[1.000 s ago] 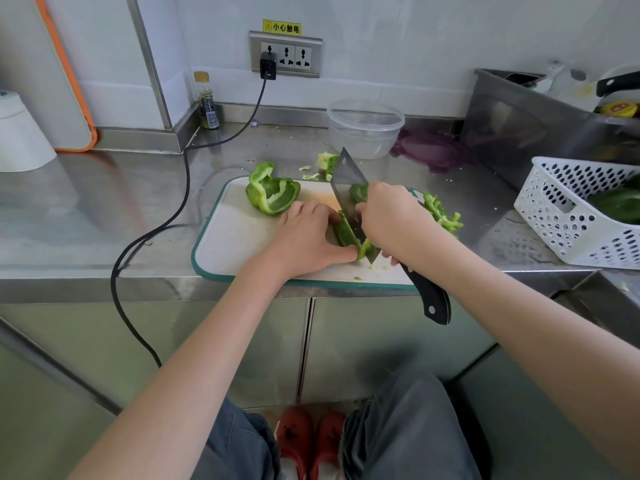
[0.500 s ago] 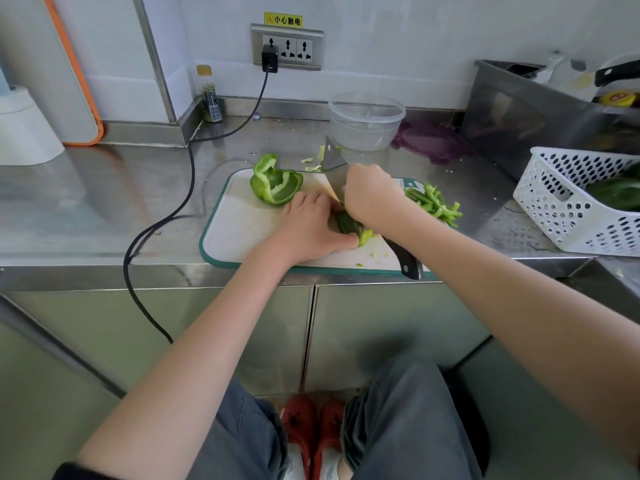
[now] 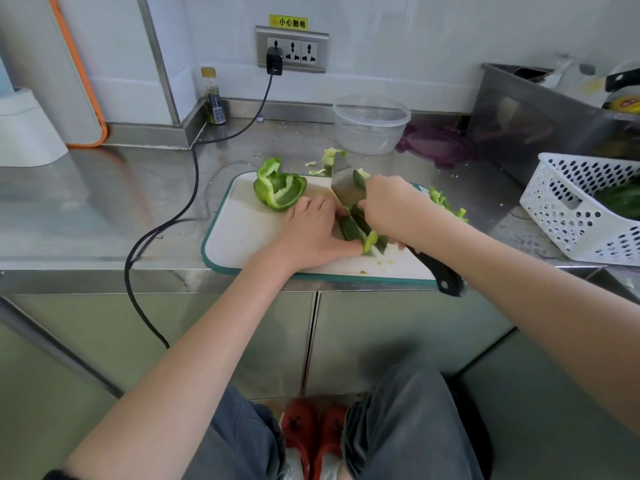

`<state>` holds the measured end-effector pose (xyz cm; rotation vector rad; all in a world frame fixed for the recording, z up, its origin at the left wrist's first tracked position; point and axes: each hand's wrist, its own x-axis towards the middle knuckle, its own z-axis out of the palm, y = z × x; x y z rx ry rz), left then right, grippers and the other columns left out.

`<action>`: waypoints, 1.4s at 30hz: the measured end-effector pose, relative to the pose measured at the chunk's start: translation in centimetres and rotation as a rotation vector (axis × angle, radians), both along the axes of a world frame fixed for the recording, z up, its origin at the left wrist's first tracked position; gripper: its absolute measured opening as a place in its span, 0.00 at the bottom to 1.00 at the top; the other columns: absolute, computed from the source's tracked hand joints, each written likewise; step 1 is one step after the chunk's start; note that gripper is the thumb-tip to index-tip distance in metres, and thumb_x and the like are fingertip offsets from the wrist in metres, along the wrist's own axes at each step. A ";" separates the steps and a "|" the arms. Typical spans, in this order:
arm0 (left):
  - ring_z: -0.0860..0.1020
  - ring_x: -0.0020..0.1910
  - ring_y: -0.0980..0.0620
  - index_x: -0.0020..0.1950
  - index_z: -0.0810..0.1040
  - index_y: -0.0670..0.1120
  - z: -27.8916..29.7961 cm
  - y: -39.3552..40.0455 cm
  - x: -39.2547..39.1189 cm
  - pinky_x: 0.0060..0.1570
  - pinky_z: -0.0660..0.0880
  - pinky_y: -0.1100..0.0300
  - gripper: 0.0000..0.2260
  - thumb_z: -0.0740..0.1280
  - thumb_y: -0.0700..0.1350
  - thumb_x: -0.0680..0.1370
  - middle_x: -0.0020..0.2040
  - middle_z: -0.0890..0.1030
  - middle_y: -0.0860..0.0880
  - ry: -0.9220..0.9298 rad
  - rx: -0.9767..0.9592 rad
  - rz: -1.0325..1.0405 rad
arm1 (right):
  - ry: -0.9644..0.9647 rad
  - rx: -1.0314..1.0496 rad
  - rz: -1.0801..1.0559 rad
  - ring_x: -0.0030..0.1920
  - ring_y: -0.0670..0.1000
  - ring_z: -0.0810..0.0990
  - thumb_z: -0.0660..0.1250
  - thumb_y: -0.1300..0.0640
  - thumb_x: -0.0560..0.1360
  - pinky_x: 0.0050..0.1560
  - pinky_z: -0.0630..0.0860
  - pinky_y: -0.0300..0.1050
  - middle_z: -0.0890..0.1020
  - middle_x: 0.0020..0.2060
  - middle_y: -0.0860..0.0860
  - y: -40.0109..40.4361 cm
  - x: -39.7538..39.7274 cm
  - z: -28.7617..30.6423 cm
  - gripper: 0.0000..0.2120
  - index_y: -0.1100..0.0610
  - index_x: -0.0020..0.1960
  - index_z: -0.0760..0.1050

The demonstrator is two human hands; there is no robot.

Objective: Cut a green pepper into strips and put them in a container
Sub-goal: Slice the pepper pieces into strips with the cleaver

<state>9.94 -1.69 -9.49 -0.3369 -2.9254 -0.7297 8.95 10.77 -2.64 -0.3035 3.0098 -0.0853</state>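
Left hand (image 3: 311, 233) pins the pepper (image 3: 360, 230); right hand (image 3: 391, 206) grips the knife (image 3: 346, 188). Best to tuck fingertips back and slice thin, even strips

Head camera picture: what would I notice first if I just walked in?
Two hands in the middle of the cutting board: the right hand grips a big knife and slices a green pepper piece that the left hand pins down. A large uncut pepper piece sits on the board's far left.
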 end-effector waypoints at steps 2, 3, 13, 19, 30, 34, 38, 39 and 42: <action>0.63 0.63 0.48 0.63 0.69 0.50 0.0 -0.1 -0.1 0.62 0.60 0.55 0.32 0.62 0.67 0.65 0.61 0.69 0.51 -0.008 -0.023 -0.016 | 0.041 -0.027 0.006 0.35 0.56 0.76 0.57 0.63 0.80 0.12 0.63 0.37 0.73 0.35 0.52 1.2 0.2 -0.6 0.07 0.61 0.43 0.68; 0.62 0.63 0.48 0.63 0.69 0.50 -0.1 -0.1 -0.2 0.63 0.60 0.55 0.30 0.63 0.66 0.67 0.62 0.69 0.50 -0.001 -0.028 -0.025 | 0.062 -0.078 -0.007 0.35 0.57 0.76 0.57 0.60 0.80 0.18 0.67 0.40 0.71 0.32 0.52 1.8 0.5 -0.6 0.06 0.61 0.45 0.69; 0.68 0.59 0.50 0.59 0.71 0.48 -0.2 -0.5 -0.3 0.63 0.64 0.55 0.22 0.71 0.55 0.70 0.54 0.71 0.54 0.018 0.179 -0.033 | 0.020 -0.296 -0.148 0.21 0.51 0.74 0.55 0.55 0.81 0.15 0.69 0.36 0.75 0.27 0.57 3.8 0.0 2.1 0.11 0.63 0.51 0.70; 0.67 0.56 0.51 0.56 0.71 0.48 -0.7 -0.4 -0.4 0.57 0.62 0.62 0.22 0.72 0.54 0.67 0.51 0.70 0.55 0.067 0.142 -0.012 | -0.004 -0.282 -0.053 0.20 0.47 0.74 0.57 0.51 0.81 0.14 0.67 0.33 0.76 0.27 0.53 3.1 0.3 2.3 0.16 0.65 0.53 0.74; 0.68 0.57 0.50 0.59 0.74 0.47 -0.7 -0.5 -0.5 0.61 0.64 0.57 0.37 0.60 0.69 0.59 0.54 0.73 0.52 0.048 0.076 -0.017 | -0.100 -0.314 -0.119 0.19 0.54 0.70 0.56 0.53 0.81 0.19 0.72 0.42 0.81 0.38 0.68 1.9 1.1 0.7 0.12 0.63 0.56 0.65; 0.68 0.56 0.51 0.56 0.73 0.47 -0.7 -0.5 -0.6 0.59 0.62 0.60 0.31 0.67 0.65 0.61 0.50 0.70 0.55 0.063 0.102 -0.018 | -0.032 -0.295 -0.107 0.17 0.53 0.70 0.57 0.55 0.81 0.15 0.68 0.39 0.77 0.29 0.61 2.2 1.0 1.0 0.09 0.62 0.51 0.65; 0.70 0.56 0.51 0.54 0.72 0.48 -0.9 -0.5 -0.8 0.57 0.62 0.62 0.29 0.66 0.65 0.61 0.50 0.72 0.54 0.061 0.103 -0.017 | -0.017 -0.270 -0.077 0.19 0.54 0.72 0.55 0.55 0.81 0.19 0.73 0.43 0.76 0.31 0.61 1.8 1.3 1.5 0.09 0.62 0.51 0.65; 0.69 0.56 0.51 0.54 0.72 0.48 -0.9 -0.4 -0.7 0.57 0.62 0.61 0.32 0.62 0.67 0.58 0.50 0.72 0.54 0.058 0.105 -0.014 | -0.025 -0.280 -0.083 0.18 0.53 0.71 0.55 0.55 0.81 0.18 0.72 0.42 0.76 0.30 0.60 1.7 1.4 1.5 0.09 0.62 0.50 0.64; 0.69 0.56 0.51 0.56 0.73 0.48 -0.9 -0.4 -0.7 0.59 0.63 0.60 0.36 0.59 0.69 0.56 0.51 0.71 0.54 0.060 0.107 -0.002 | -0.045 -0.296 -0.092 0.15 0.51 0.69 0.55 0.55 0.81 0.18 0.73 0.42 0.77 0.31 0.61 1.6 1.5 1.3 0.09 0.61 0.50 0.64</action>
